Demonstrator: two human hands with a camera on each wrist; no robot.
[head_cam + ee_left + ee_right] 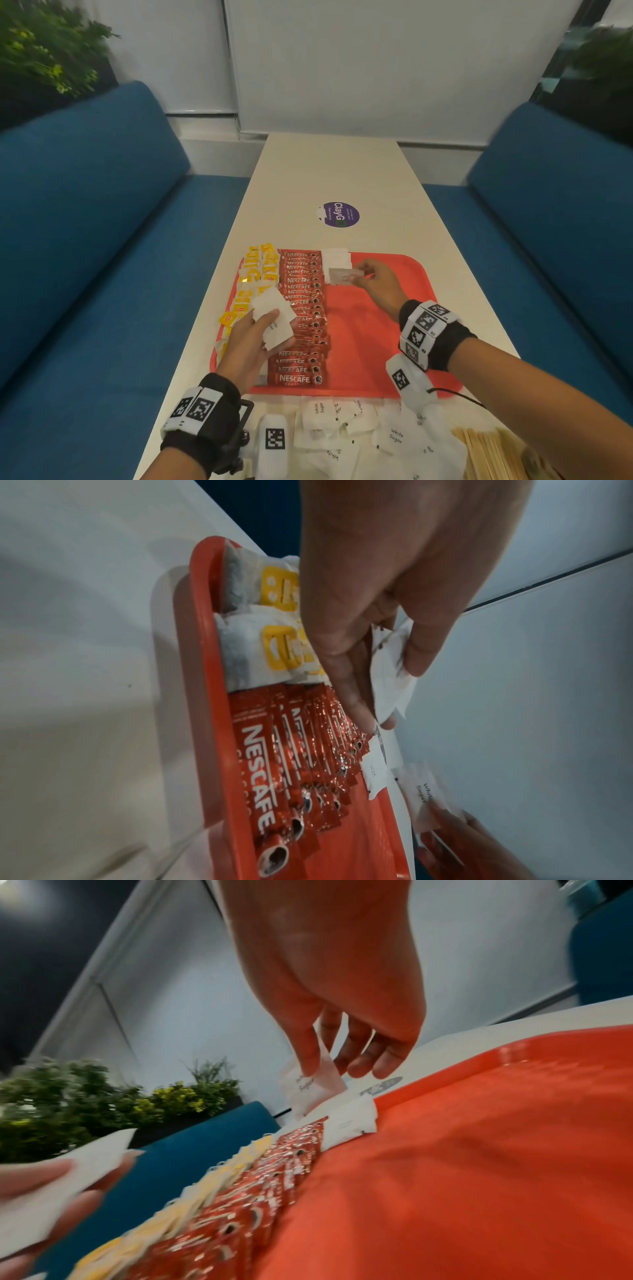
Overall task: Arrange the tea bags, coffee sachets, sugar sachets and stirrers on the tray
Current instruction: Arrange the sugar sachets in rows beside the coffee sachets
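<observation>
A red tray [387, 308] lies on the white table. Yellow-tagged tea bags [255, 274] fill its left edge, and a column of red coffee sachets [301, 315] runs beside them. White sugar sachets [335, 258] lie at the tray's far end. My right hand [371, 279] pinches one white sugar sachet [342, 275] just over that spot; the same sachet [313, 1088] hangs from thumb and finger in the right wrist view. My left hand [253, 339] grips a small stack of sugar sachets [275, 317] above the coffee column, and that stack [390, 674] shows in the left wrist view.
Loose sugar sachets [359, 431] are heaped on the table in front of the tray, with wooden stirrers [489, 452] at the near right. A purple round sticker [339, 214] sits beyond the tray. Blue sofas [85, 222] flank the table on both sides.
</observation>
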